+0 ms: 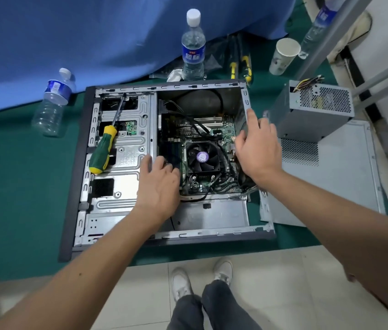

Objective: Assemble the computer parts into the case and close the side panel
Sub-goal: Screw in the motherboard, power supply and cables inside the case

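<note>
An open computer case (116,211) lies flat on a green mat. Inside it sits the motherboard (226,129) with a black CPU fan (203,156). My left hand (158,184) reaches down at the motherboard's left edge, fingers curled down beside the drive cage; what they touch is hidden. My right hand (257,145) is over the board's right edge by the case's rear wall, fingers spread and relaxed. The grey power supply (316,110) stands outside the case at the right. Under it lies the side panel (345,177), flat on the mat.
A green and yellow screwdriver (103,148) rests on the drive cage. Water bottles (193,47) (51,103) stand at the back and lie at the left. A paper cup (283,55) and more tools (240,63) are behind the case. Blue cloth covers the back; my shoes (181,283) show below.
</note>
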`<state>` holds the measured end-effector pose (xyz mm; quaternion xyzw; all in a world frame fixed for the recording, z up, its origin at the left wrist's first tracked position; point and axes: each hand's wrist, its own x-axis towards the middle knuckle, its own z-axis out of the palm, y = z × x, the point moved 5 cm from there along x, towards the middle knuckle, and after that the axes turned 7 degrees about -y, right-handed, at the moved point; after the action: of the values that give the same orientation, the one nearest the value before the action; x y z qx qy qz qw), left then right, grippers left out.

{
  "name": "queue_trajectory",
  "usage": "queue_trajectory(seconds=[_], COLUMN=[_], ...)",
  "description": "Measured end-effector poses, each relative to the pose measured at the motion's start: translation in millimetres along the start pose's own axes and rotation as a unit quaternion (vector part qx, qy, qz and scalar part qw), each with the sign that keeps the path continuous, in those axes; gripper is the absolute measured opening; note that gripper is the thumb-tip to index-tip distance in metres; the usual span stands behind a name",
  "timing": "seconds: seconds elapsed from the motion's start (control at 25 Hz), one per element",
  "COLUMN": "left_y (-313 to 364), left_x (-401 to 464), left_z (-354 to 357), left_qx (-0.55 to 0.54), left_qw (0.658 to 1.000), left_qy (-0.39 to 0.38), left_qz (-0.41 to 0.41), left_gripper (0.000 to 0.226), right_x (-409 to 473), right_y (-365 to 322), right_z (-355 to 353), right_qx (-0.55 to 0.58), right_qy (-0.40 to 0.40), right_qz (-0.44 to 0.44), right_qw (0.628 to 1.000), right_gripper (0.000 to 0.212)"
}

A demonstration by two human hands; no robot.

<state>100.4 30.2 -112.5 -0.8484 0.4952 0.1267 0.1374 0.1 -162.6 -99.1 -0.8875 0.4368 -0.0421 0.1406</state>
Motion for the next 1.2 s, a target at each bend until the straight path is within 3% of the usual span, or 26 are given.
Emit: queue_trajectory(seconds=[0.2, 0.48, 0.68, 0.88, 0.96, 1.08, 1.2], left_y=[-10.0, 11.4, -8.0, -38.7, -40.2, -43.8, -43.0], left_x=[-3.4, -10.9, 4.1, 5.3, 8.5, 10.6, 12.2], left_z=[-1.7, -11.5, -24.4, -7.2, -4.9, -1.5, -1.1], left_qx=[-0.126, -0.183, -0.272, -0.352, -0.351, -0.342, -0.337], left_qw=[0.988, 0.979, 0.953, 0.928, 0.923, 0.925, 0.926], left_qy=[0.081, 0.089, 0.132, 0.126, 0.155, 0.163, 0.167], left_qz=[0.033, -0.021, -0.029, 0.010, 0.020, 0.017, 0.027], left_gripper=[0.040, 0.071, 0.038, 0.064, 0.054, 0.047, 0.044], right_x=[-1.4, -0.1, -0.9, -3.6, -5.6, -22.4, -40.0], right_y=[-0.7, -1.1, -1.2, -3.7, -8.3, -31.7, -68.3], right_z=[-2.5, -3.1, -3.3, -5.3, -9.4, -10.1, 13.1], right_qx=[-0.014, -0.012, -0.034, -0.070, -0.079, -0.083, 0.005], right_qy=[0.010, 0.001, 0.005, 0.017, 0.048, 0.074, -0.037], right_qz=[0.003, 0.003, 0.000, -0.017, -0.049, -0.189, -0.277], right_qw=[1.000, 1.000, 0.999, 0.997, 0.995, 0.976, 0.960], right_gripper=[0.053, 0.053, 0.052, 0.048, 0.046, 0.047, 0.048])
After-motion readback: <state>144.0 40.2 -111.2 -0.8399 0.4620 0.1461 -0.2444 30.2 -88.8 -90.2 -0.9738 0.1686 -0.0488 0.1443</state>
